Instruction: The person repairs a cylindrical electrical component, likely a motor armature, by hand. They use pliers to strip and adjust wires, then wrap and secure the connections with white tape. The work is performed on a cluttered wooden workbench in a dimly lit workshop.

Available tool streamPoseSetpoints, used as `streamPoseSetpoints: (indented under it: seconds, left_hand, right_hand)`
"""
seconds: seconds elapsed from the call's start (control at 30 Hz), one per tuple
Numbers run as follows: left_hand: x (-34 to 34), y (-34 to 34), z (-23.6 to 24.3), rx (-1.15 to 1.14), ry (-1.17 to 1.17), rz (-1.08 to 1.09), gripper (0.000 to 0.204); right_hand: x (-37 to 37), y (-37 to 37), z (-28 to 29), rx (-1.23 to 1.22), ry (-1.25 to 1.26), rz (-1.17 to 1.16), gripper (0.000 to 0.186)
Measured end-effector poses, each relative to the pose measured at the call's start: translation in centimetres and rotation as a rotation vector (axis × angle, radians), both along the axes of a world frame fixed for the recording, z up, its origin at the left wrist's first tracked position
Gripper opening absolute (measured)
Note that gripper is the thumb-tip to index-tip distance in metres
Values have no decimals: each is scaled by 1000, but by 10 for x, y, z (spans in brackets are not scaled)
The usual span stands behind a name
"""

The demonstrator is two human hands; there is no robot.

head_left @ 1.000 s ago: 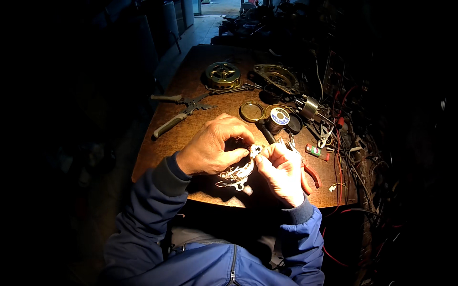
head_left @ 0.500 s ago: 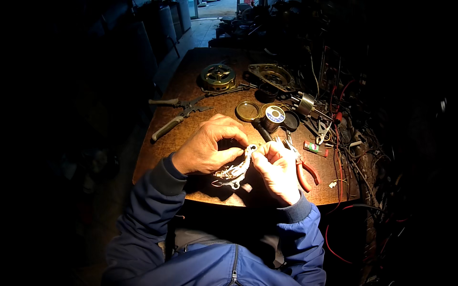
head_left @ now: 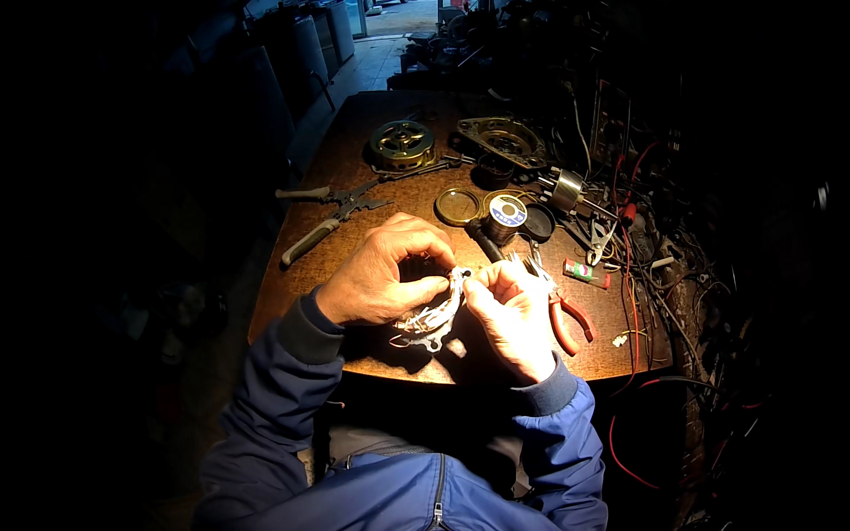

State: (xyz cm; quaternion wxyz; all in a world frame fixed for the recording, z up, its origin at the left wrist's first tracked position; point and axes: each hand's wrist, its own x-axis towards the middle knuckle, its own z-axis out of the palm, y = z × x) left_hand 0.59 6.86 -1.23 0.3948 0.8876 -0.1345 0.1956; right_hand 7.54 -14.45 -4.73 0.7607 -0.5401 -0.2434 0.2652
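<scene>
Nearest you is one curved metal part with wires (head_left: pixel 436 319), between your two hands at the table's (head_left: pixel 403 362) near edge. I can't tell if it touches the wood. Your left hand (head_left: pixel 387 273) bends around its far end, thumb and fingers holding it, probably so it won't wobble. Your right hand (head_left: pixel 515 314) has thumb and finger close together at its edge; I can't tell what is between them. Just beside that hand is one pair of red-handled pliers (head_left: pixel 559 323), maybe put there for easy reach. Farther off are one red and green packet (head_left: pixel 585 273), one spool (head_left: pixel 506 213) between two round tins, one gold (head_left: pixel 458 206) and one black (head_left: pixel 538 223), one big pale-handled tool (head_left: pixel 347 204) lying open, and one shiny metal drum (head_left: pixel 564 189). Farthest on the table are two gold-coloured metal covers (head_left: pixel 402 143).
</scene>
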Motion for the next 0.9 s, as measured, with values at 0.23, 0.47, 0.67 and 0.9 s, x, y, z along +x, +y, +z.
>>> streamPoseSetpoints:
  seconds: [0.23,0.47,0.67,0.9]
  left_hand:
    - [2,2,-4,-31,-27,-13,21]
    - [2,0,-4,-26,-56,-12,21]
    - [2,0,-6,-23,-74,-1,20]
    - [1,1,-6,-44,-31,-3,21]
  right_hand:
    - [0,3,9,-108,-94,-33,12]
    - [10,3,7,-303,-361,-74,22]
    - [15,6,15,-339,-478,-53,24]
    - [22,6,25,-350,-481,21,25]
